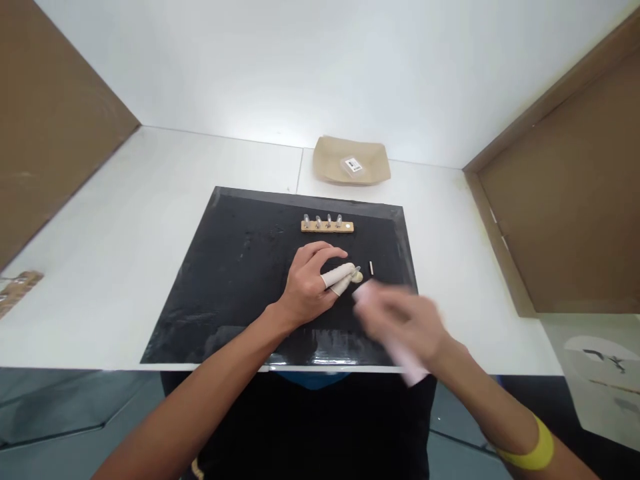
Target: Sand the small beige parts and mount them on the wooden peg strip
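My left hand (pixel 313 280) is over the black mat (pixel 225 267), with pale covers on two fingers. Between those covered fingertips it pinches a small clear piece (pixel 357 271); a pale round bit shows just beneath. My right hand (pixel 403 323), smeared by motion, is to the right and nearer the mat's front edge. Its fingers are wrapped round a pale pink-white object (pixel 407 363), too blurred to name, that sticks out below the hand. Beyond my left hand lies a small wooden strip (pixel 327 227) carrying several upright clear pieces.
A small black-and-white piece (pixel 371 268) lies on the mat's right part. Behind the mat, a brown paper tray (pixel 330 167) holds a clear labelled box (pixel 353 167). Brown panels stand at both sides. A wooden item (pixel 19 290) is at the far left.
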The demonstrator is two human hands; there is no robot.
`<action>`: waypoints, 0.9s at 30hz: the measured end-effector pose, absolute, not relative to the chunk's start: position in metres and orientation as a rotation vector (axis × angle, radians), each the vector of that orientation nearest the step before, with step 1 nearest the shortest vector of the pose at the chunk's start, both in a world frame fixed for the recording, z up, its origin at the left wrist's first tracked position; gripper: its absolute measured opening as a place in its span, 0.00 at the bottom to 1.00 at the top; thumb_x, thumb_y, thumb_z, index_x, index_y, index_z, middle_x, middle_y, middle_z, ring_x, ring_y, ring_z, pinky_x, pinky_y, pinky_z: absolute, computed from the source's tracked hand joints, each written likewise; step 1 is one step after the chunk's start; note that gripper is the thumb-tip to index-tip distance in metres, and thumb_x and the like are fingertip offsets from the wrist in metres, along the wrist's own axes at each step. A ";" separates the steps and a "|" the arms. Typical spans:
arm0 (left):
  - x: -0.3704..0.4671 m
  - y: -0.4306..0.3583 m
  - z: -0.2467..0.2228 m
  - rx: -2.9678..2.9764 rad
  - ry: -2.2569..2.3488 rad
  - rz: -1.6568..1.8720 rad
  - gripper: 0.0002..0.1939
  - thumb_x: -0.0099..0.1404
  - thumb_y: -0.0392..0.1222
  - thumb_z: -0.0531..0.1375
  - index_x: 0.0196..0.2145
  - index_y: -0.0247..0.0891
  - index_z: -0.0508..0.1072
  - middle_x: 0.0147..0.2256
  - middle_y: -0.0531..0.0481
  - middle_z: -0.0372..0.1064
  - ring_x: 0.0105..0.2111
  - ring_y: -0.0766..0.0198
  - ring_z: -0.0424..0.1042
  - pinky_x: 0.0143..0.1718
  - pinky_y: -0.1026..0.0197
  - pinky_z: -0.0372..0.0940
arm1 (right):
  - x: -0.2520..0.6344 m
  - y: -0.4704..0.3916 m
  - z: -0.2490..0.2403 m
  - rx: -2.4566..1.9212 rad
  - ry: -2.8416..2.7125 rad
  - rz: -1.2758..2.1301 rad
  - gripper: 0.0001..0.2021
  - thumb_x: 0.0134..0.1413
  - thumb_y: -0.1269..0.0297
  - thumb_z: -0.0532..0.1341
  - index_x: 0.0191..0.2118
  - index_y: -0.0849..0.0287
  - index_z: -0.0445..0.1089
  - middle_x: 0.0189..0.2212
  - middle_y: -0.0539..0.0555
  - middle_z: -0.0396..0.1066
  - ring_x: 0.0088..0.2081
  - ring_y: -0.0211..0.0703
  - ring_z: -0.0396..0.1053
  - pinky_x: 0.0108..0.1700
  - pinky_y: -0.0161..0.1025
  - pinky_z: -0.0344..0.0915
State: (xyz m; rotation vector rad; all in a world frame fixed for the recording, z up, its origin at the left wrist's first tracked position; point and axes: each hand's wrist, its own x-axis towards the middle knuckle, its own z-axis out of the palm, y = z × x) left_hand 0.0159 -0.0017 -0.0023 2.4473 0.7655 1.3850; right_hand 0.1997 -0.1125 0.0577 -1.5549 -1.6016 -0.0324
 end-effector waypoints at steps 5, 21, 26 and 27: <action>0.018 -0.002 -0.004 2.499 0.715 1.374 0.07 0.67 0.36 0.66 0.44 0.40 0.77 0.44 0.44 0.79 0.48 0.53 0.73 0.50 0.49 0.71 | 0.207 -0.111 0.060 -1.536 -1.513 -0.162 0.15 0.71 0.54 0.62 0.41 0.64 0.74 0.30 0.48 0.74 0.25 0.31 0.72 0.27 0.29 0.73; 0.018 -0.001 -0.002 2.296 0.554 1.224 0.05 0.67 0.35 0.67 0.40 0.41 0.82 0.43 0.46 0.80 0.45 0.57 0.73 0.48 0.51 0.72 | 0.189 -0.145 0.036 -1.731 -1.356 0.099 0.14 0.71 0.54 0.62 0.44 0.61 0.73 0.36 0.51 0.74 0.31 0.34 0.72 0.32 0.34 0.74; 0.017 -0.005 0.001 2.055 0.511 1.088 0.06 0.67 0.37 0.67 0.41 0.43 0.83 0.46 0.45 0.79 0.44 0.60 0.75 0.44 0.56 0.72 | 0.181 -0.145 0.035 -1.705 -1.248 0.075 0.16 0.70 0.54 0.62 0.53 0.61 0.71 0.45 0.55 0.74 0.38 0.39 0.74 0.39 0.40 0.76; 0.016 -0.005 0.002 2.043 0.512 1.088 0.06 0.67 0.37 0.67 0.42 0.43 0.83 0.46 0.45 0.79 0.45 0.60 0.76 0.43 0.56 0.72 | 0.178 -0.144 0.033 -1.699 -1.230 0.066 0.16 0.70 0.54 0.62 0.54 0.61 0.71 0.46 0.56 0.74 0.40 0.40 0.74 0.41 0.41 0.76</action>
